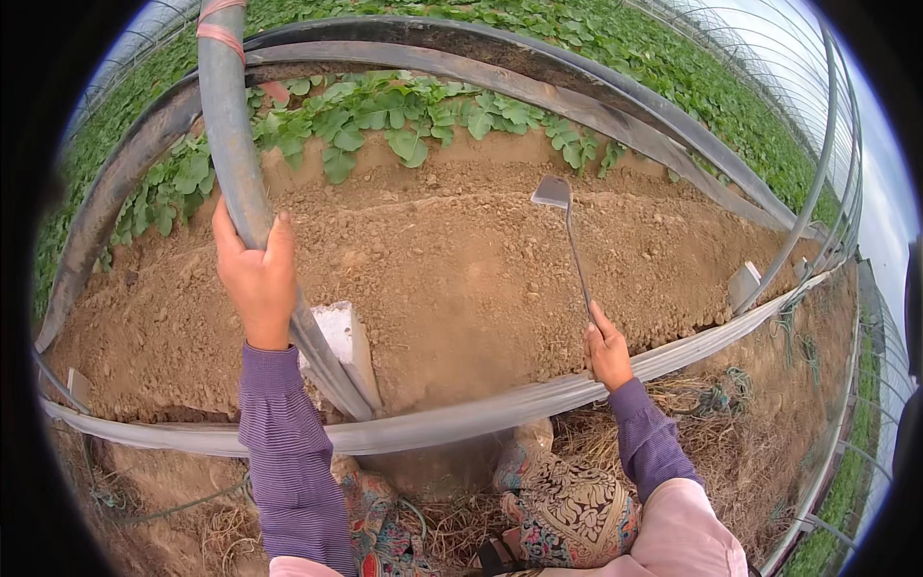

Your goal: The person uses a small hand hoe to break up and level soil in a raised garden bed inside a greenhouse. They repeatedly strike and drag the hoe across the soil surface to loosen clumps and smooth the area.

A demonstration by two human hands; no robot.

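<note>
My left hand is closed around a thick grey greenhouse pole with pink ties near its upper end. My right hand grips the lower end of the thin handle of a small hand hoe. The hoe's flat metal blade is over the soil near the leafy plants; whether it touches the ground I cannot tell. Bare brown soil lies between my hands. Beside the pole's foot stands a pale concrete block.
A rolled plastic sheet runs across in front of my legs. Beyond the soil grow green leafy plants, with dark pipes or hoses arching before them. Greenhouse hoops rise at the right. Dry straw and green cords lie on the near side.
</note>
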